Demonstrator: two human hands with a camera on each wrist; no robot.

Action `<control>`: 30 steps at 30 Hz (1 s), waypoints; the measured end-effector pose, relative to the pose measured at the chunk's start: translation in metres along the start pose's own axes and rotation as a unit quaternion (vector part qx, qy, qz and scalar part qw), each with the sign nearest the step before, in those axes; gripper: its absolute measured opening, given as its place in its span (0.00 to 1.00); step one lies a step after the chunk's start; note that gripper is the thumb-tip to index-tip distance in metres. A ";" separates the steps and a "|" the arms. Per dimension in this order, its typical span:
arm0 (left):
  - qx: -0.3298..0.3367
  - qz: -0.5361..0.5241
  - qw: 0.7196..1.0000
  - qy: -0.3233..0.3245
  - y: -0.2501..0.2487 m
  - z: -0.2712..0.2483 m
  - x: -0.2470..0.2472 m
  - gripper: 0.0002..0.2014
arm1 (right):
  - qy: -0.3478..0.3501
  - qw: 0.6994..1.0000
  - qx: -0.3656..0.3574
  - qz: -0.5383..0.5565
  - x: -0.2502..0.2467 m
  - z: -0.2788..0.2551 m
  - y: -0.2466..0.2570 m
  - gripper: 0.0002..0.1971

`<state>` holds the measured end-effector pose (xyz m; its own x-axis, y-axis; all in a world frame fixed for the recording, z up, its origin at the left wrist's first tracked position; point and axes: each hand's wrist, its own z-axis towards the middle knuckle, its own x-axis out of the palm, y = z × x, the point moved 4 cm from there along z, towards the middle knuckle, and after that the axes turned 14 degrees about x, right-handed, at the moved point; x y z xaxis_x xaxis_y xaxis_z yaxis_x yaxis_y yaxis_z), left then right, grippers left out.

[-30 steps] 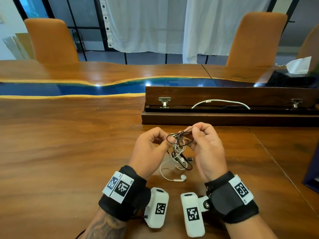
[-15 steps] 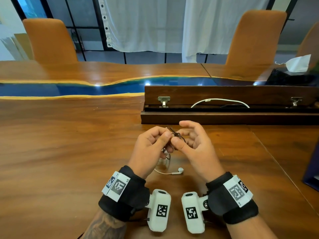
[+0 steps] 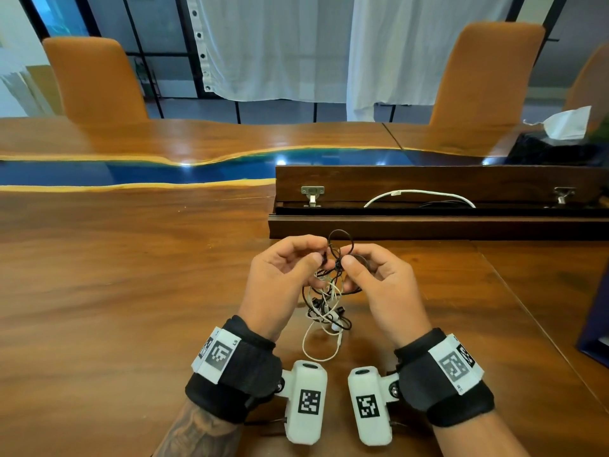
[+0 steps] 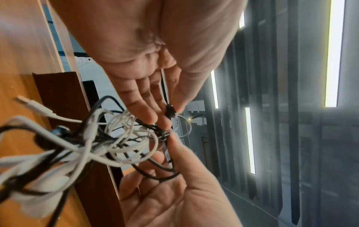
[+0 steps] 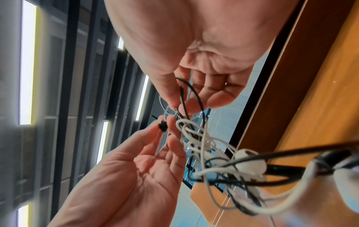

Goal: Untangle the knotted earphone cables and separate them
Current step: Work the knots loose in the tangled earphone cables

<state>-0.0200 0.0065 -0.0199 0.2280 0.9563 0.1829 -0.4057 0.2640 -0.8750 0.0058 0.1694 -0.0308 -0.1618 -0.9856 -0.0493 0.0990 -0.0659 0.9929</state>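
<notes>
- Change vs a moment ago: hands were pressed close together w/ most of the cable hidden between them; now they sit a little apart, and the tangle (image 3: 326, 301) hangs in full view between them w/ a black loop standing up above the fingertips; likely means a strand got worked loose, but the knot's still there, so task's early.
- Left hand (image 3: 280, 285): thumb + forefinger pinching a black cable (image 4: 170, 111) at the top of the tangle; other fingers loosely curled.
- Right hand (image 3: 384, 288): pinching the black strand just right of the tangle's top; palm side shows more black cable looped across it.
- White cable (image 3: 321, 344) droops from the tangle's underside toward the table (image 3: 115, 291); can't tell if the loop touches it.
- Long wooden box (image 3: 428, 222) lies beyond the tangle.
</notes>
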 end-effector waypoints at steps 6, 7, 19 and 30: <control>-0.004 0.024 0.999 0.040 0.002 0.000 0.000 0.23 | 0.035 0.999 -0.007 -0.007 0.003 -0.002 0.004 0.12; 0.002 0.039 0.998 0.045 0.002 -0.001 0.000 0.22 | 0.038 0.999 -0.009 -0.018 0.003 -0.003 0.004 0.12; 0.083 0.104 0.991 -0.028 -0.004 -0.004 0.006 0.11 | 0.070 0.995 0.022 0.061 0.004 -0.004 0.007 0.22; 0.103 0.128 0.986 0.012 -0.002 -0.002 0.005 0.15 | 0.091 0.996 0.002 -0.004 0.011 -0.004 0.001 0.13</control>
<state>-0.0168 0.0102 -0.0183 0.1143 0.9925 -0.0441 -0.6226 0.0370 -0.7817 0.0085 0.1575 -0.0303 0.0178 -0.9969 -0.0762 0.0951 -0.0742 0.9927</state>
